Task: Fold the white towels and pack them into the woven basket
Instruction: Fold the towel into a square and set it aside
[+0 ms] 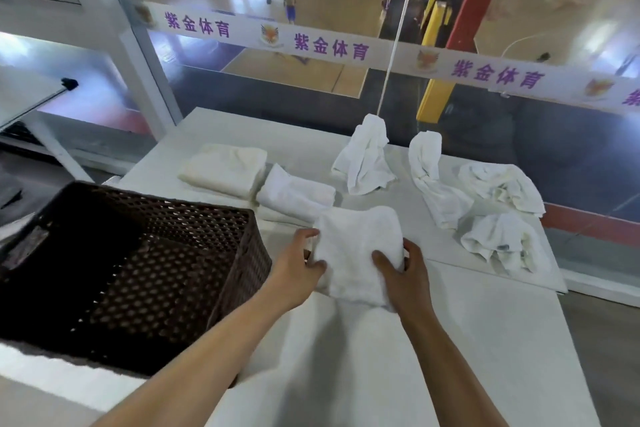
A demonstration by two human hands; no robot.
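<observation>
**At the table's middle: a soft towel in both hands**

Over the table (450, 340), the folded towel (358, 253) is gripped by the left hand (301, 263) at its 9 o'clock edge and the right hand (401, 270) at 3 o'clock, fingers curled round the cloth. Light, limp and apt to unfold, it wants both folded edges pinched together. The woven basket (235, 253) stands at 9 o'clock; its dark inside may be empty, and the fingers beneath the towel are hidden.

Both forearms bare, wrist to frame edge; left grip (298, 265), right grip (406, 274) likewise bare
</observation>
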